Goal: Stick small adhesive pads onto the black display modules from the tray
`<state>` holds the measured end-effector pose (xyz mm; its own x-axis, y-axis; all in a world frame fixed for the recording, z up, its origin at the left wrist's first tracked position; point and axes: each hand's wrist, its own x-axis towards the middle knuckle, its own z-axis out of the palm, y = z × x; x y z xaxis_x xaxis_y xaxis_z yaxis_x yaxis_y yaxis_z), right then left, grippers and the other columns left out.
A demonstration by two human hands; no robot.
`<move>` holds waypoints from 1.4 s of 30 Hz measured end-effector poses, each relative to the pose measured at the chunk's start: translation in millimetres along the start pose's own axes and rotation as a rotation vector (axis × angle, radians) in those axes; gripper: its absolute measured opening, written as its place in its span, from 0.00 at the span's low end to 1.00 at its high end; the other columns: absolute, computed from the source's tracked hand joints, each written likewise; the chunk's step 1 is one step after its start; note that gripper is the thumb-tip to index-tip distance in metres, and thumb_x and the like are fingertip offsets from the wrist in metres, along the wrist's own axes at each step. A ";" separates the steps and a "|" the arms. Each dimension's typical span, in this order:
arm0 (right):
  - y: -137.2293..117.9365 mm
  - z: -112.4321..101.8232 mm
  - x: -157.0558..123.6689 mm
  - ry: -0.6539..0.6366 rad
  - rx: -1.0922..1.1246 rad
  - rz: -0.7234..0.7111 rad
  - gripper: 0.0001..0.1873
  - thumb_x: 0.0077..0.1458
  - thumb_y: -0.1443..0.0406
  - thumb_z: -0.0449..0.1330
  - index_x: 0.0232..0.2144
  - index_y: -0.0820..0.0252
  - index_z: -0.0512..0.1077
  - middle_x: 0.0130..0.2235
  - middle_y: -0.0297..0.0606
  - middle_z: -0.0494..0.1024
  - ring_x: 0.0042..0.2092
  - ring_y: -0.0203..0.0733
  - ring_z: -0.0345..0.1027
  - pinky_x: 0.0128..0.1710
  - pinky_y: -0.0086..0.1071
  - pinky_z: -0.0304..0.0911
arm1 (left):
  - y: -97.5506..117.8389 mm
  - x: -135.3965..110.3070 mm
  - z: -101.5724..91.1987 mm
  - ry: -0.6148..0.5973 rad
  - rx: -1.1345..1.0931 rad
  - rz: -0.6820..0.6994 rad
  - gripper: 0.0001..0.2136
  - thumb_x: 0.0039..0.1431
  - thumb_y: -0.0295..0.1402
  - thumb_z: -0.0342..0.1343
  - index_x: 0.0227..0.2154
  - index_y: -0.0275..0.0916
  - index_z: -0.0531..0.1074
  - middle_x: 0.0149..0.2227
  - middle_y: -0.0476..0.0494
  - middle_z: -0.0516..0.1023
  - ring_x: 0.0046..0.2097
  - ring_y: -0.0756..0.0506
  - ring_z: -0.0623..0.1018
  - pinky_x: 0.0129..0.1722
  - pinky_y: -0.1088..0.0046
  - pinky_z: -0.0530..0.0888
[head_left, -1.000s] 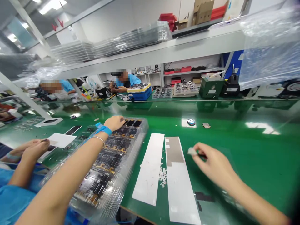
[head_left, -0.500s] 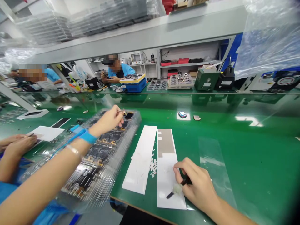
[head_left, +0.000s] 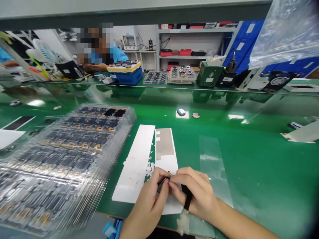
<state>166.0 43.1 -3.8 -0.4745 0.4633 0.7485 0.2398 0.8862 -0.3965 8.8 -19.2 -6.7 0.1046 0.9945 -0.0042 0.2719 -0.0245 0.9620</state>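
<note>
Black-handled swab [head_left: 186, 197] sits clenched in the closed right hand [head_left: 196, 196], while the left hand [head_left: 147, 209] pinches a small dark component [head_left: 161, 184] at six o'clock, over a white paper strip [head_left: 167, 164].

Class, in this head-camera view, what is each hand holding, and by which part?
The right hand grips a black stick near its upper end, its white fluffy tuft hanging below. The left hand pinches a small dark piece in its fingertips; the exact hold is hidden.
</note>
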 end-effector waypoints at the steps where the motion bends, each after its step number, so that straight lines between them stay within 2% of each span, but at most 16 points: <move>1: 2.0 0.9 -0.3 -0.007 -0.006 0.009 0.07 0.58 0.72 0.57 0.39 0.59 0.71 0.30 0.37 0.77 0.27 0.35 0.72 0.23 0.27 0.68 | -3.4 1.6 1.3 0.001 -0.036 -0.004 0.08 0.72 0.35 0.41 0.37 0.43 0.62 0.30 0.50 0.68 0.31 0.48 0.70 0.31 0.73 0.67; 6: 9.4 4.3 -3.1 -0.032 -0.049 0.062 0.07 0.59 0.71 0.57 0.39 0.59 0.72 0.32 0.37 0.78 0.28 0.36 0.74 0.25 0.28 0.70 | -14.0 0.3 5.1 0.066 -0.134 -0.032 0.09 0.72 0.38 0.42 0.39 0.42 0.64 0.26 0.53 0.62 0.27 0.49 0.66 0.27 0.74 0.65; 12: 12.2 7.1 -4.6 -0.073 -0.055 0.071 0.06 0.59 0.71 0.59 0.40 0.62 0.73 0.33 0.39 0.79 0.29 0.36 0.74 0.25 0.29 0.70 | -17.0 -0.2 6.5 0.120 -0.135 -0.046 0.08 0.71 0.37 0.44 0.39 0.42 0.65 0.25 0.53 0.65 0.27 0.49 0.68 0.27 0.75 0.66; 18: 8.3 8.8 -4.4 -0.121 -0.040 0.126 0.07 0.60 0.72 0.56 0.39 0.61 0.72 0.30 0.35 0.77 0.26 0.34 0.70 0.23 0.27 0.67 | -18.1 1.3 4.1 0.115 -0.053 -0.024 0.06 0.71 0.35 0.45 0.40 0.42 0.66 0.26 0.52 0.68 0.29 0.49 0.71 0.30 0.74 0.67; 20: 8.1 8.3 -3.5 -0.130 -0.002 0.184 0.07 0.60 0.72 0.55 0.37 0.60 0.72 0.30 0.35 0.76 0.27 0.33 0.69 0.23 0.27 0.65 | -18.6 1.6 3.8 0.107 -0.045 -0.022 0.06 0.71 0.34 0.46 0.40 0.42 0.67 0.27 0.52 0.68 0.29 0.49 0.70 0.31 0.74 0.67; 23: 10.7 4.4 -1.4 -0.133 0.096 0.373 0.07 0.59 0.71 0.55 0.33 0.59 0.72 0.29 0.33 0.74 0.27 0.33 0.67 0.24 0.27 0.61 | -18.9 1.0 4.8 0.144 -0.107 -0.028 0.07 0.70 0.35 0.46 0.38 0.42 0.68 0.29 0.50 0.69 0.30 0.49 0.71 0.31 0.74 0.68; 26: 16.1 -1.2 0.3 -0.238 0.202 0.532 0.08 0.57 0.72 0.54 0.34 0.58 0.73 0.31 0.34 0.73 0.28 0.34 0.66 0.25 0.28 0.60 | -18.8 -0.4 6.4 0.218 -0.250 -0.043 0.08 0.70 0.37 0.46 0.38 0.41 0.67 0.30 0.49 0.70 0.32 0.48 0.72 0.33 0.74 0.68; 29: 21.0 -3.1 0.8 -0.333 0.261 0.571 0.11 0.56 0.72 0.54 0.37 0.57 0.75 0.35 0.36 0.75 0.31 0.36 0.68 0.28 0.29 0.60 | -18.4 -1.7 7.2 0.245 -0.385 -0.063 0.07 0.70 0.39 0.48 0.39 0.42 0.65 0.28 0.50 0.70 0.32 0.49 0.72 0.33 0.74 0.68; 32: 22.9 -0.7 1.3 -0.322 0.265 0.576 0.08 0.54 0.72 0.57 0.31 0.58 0.76 0.30 0.34 0.74 0.30 0.34 0.66 0.29 0.28 0.59 | -18.1 -2.4 6.8 0.201 -0.443 -0.070 0.08 0.69 0.41 0.50 0.38 0.42 0.62 0.28 0.51 0.71 0.31 0.49 0.72 0.34 0.74 0.68; 35: 21.9 1.9 3.6 -0.273 0.352 0.674 0.06 0.50 0.71 0.61 0.22 0.59 0.70 0.24 0.29 0.66 0.26 0.32 0.60 0.25 0.27 0.54 | -18.9 -3.6 6.2 0.135 -0.387 -0.077 0.08 0.70 0.41 0.48 0.39 0.43 0.62 0.25 0.53 0.68 0.28 0.50 0.69 0.30 0.75 0.66; 37: 20.2 2.1 6.6 -0.261 0.458 0.773 0.08 0.49 0.70 0.62 0.21 0.59 0.67 0.22 0.27 0.65 0.24 0.31 0.57 0.24 0.26 0.53 | -19.3 -4.7 5.9 0.111 -0.336 -0.097 0.08 0.70 0.42 0.47 0.41 0.43 0.62 0.25 0.54 0.65 0.27 0.51 0.65 0.27 0.76 0.63; 39: 18.3 1.4 10.1 -0.296 0.548 0.824 0.07 0.50 0.69 0.61 0.22 0.59 0.68 0.23 0.28 0.67 0.24 0.31 0.57 0.24 0.26 0.52 | -18.7 -5.5 5.7 0.096 -0.304 -0.110 0.09 0.70 0.42 0.46 0.42 0.43 0.61 0.27 0.53 0.64 0.27 0.51 0.63 0.26 0.76 0.61; 42: 16.1 0.0 14.0 -0.366 0.632 0.826 0.09 0.55 0.65 0.60 0.23 0.60 0.73 0.25 0.30 0.69 0.24 0.30 0.56 0.23 0.27 0.50 | -16.3 -5.7 5.2 0.087 -0.270 -0.122 0.10 0.70 0.43 0.45 0.41 0.43 0.60 0.33 0.50 0.66 0.30 0.50 0.65 0.28 0.73 0.61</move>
<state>163.3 63.9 0.4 -0.6149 0.7879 -0.0341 0.1725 0.0921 -0.9807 8.7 -24.9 -23.7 0.0014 0.9937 -0.1121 0.0120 0.1121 0.9936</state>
